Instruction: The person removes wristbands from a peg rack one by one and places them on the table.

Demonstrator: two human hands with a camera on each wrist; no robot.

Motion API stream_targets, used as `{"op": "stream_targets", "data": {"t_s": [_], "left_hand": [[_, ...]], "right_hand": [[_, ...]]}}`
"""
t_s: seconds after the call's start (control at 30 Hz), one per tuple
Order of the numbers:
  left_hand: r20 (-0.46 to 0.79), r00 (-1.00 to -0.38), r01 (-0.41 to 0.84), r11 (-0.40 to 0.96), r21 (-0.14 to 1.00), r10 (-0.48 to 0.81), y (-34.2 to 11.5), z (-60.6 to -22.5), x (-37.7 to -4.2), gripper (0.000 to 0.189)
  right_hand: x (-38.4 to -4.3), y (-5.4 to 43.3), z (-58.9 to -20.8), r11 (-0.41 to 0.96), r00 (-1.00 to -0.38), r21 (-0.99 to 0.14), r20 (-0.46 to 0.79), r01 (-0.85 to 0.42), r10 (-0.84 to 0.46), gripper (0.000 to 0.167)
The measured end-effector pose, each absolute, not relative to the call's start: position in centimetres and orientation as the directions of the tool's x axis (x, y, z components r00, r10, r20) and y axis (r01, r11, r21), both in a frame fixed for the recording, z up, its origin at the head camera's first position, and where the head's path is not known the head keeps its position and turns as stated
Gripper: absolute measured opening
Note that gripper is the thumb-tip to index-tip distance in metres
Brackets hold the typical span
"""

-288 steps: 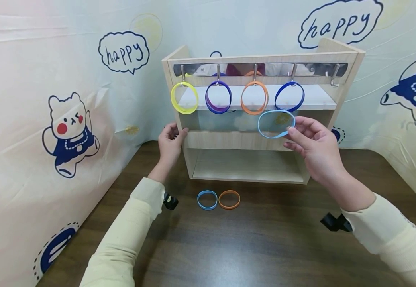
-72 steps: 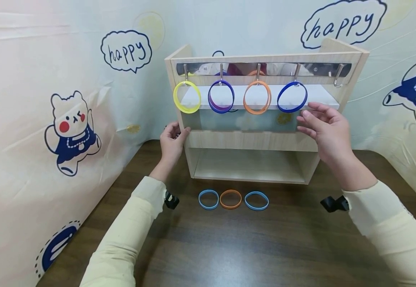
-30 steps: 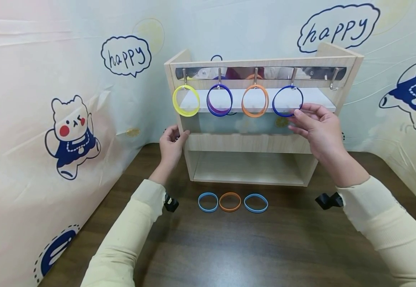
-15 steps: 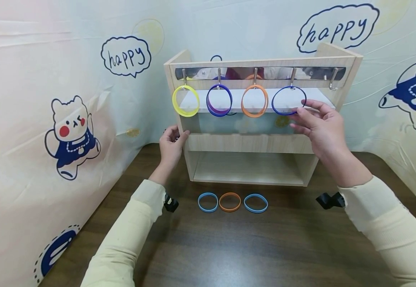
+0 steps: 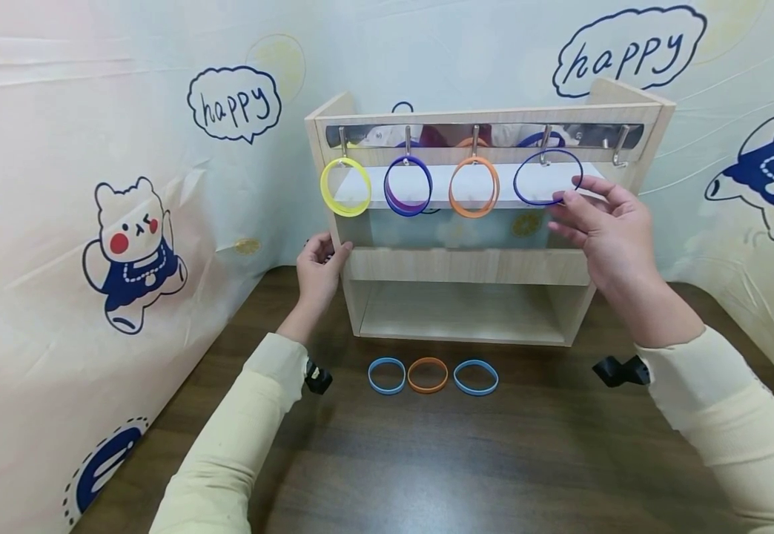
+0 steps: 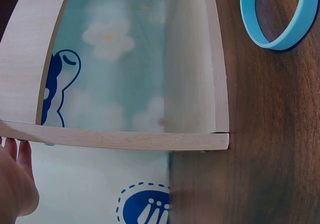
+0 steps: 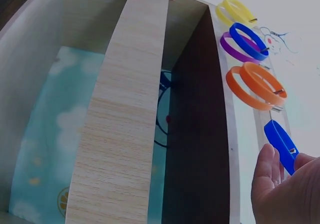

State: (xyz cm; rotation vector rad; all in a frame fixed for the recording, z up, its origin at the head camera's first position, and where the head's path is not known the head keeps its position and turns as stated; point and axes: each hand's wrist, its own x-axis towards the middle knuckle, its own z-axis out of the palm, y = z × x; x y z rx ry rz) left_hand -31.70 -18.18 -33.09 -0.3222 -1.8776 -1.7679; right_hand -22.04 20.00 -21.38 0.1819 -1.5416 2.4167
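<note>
While the left hand (image 5: 316, 271) steadies the left wall of the wooden rack (image 5: 467, 259) with fingers curled about its edge, the right hand (image 5: 610, 222) pinches the lower right rim of the dark blue ring (image 5: 547, 176), which hangs at the fourth hook (image 5: 545, 141) of the rail. That ring looks like a thin silicone band: light, soft and springy, likely to flex out of round under a squeeze, so a light pinch low on the rim seems the best hold. Whether the ring still bears on the hook or is just lifted clear cannot be told. Three more rings (image 5: 432, 376) lie on the bench (image 5: 494, 460). Both wrist views cut off most of each hand.
</note>
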Motion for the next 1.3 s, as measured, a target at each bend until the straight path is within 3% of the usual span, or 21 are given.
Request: {"op": "stream_targets", "data": {"t_s": [0.23,0.53,1.3], "left_hand": [[0.521,-0.837,0.505,0.13,0.853,-0.165,-17.6,-31.5,-29.7,0.032],[0.517,-0.838,0.501,0.13,0.855,-0.174,-18.2,-33.2,-31.8,0.037],[0.537,-0.819,0.522,0.126,0.844,-0.202,-18.1,-33.3,-31.9,0.032]], "right_hand": [[-21.4,20.0,-20.9,-0.459,-0.947,-0.828,0.286,-0.322,0.148,0.049],[-20.0,20.3,-20.8,-0.481,-0.94,-0.809,0.315,-0.337,0.129,0.046],[-18.4,21.9,-24.4,-0.366,-0.962,-0.89,0.267,-0.27,0.059,0.035]]}}
